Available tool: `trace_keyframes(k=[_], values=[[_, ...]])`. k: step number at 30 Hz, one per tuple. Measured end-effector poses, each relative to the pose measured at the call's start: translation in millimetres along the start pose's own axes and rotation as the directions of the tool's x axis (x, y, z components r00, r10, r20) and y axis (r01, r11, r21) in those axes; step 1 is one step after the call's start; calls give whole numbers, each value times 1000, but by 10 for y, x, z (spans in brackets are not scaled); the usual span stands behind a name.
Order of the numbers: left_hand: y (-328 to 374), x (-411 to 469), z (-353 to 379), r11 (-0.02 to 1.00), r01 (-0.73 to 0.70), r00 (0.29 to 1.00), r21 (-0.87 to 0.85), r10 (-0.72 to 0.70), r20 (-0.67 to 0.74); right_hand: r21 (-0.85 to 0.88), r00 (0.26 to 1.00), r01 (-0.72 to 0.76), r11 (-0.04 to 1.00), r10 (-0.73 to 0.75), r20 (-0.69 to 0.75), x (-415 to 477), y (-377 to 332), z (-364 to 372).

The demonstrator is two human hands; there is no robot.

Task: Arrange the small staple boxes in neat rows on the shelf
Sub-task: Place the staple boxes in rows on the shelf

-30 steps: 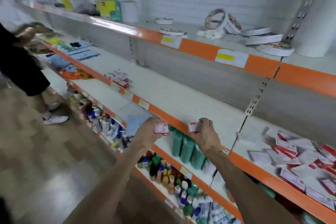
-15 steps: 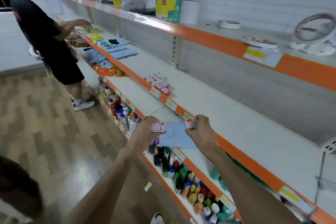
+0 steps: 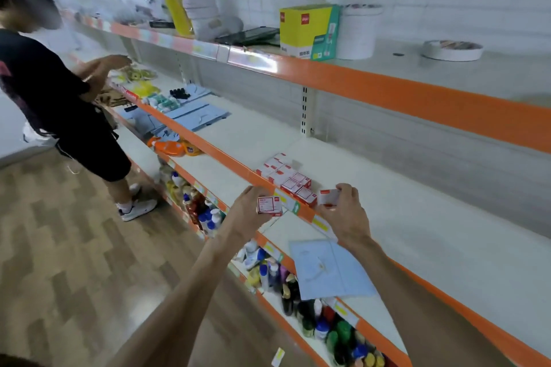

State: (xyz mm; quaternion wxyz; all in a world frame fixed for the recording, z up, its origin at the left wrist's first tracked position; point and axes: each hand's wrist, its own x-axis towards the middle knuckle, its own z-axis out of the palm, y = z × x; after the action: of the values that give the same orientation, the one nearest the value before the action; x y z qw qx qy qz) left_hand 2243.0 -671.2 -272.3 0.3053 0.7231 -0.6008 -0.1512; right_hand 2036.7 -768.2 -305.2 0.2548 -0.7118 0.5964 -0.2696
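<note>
- Two small staple boxes are in hand. The left hand point(image 3: 250, 213) pinches a red-and-white box point(image 3: 269, 205), label facing the camera, and the right hand point(image 3: 347, 216) grips a second box point(image 3: 328, 197). Both are held just in front of the orange shelf edge.
- More boxes sit in a cluster point(image 3: 287, 180) near the front lip of the middle shelf point(image 3: 402, 205), just beyond the hands.
- Each box probably wants setting flush against the cluster's near end, label matching its neighbours, one at a time so nothing gets nudged.
- Fingers half cover the second box and the print is blurred. I cannot tell how straight the cluster's rear rows run.
</note>
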Motion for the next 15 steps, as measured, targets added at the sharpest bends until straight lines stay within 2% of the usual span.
trace_keyframes(k=[3, 8, 12, 15], values=[[-42, 399, 27, 998, -56, 998, -11, 56, 22, -13, 999, -36, 999, 36, -28, 204, 0, 19], [-56, 991, 289, 986, -155, 974, -59, 162, 156, -35, 979, -178, 983, 173, -111, 368, 182, 32], [-56, 1473, 511, 954, -287, 915, -89, 300, 268, -17, 931, -307, 952, 296, -215, 417, 343, -1], [-47, 1774, 675, 924, -355, 849, -141, 382, 364, 17, 869, -402, 916, 387, -309, 403, 409, -8]])
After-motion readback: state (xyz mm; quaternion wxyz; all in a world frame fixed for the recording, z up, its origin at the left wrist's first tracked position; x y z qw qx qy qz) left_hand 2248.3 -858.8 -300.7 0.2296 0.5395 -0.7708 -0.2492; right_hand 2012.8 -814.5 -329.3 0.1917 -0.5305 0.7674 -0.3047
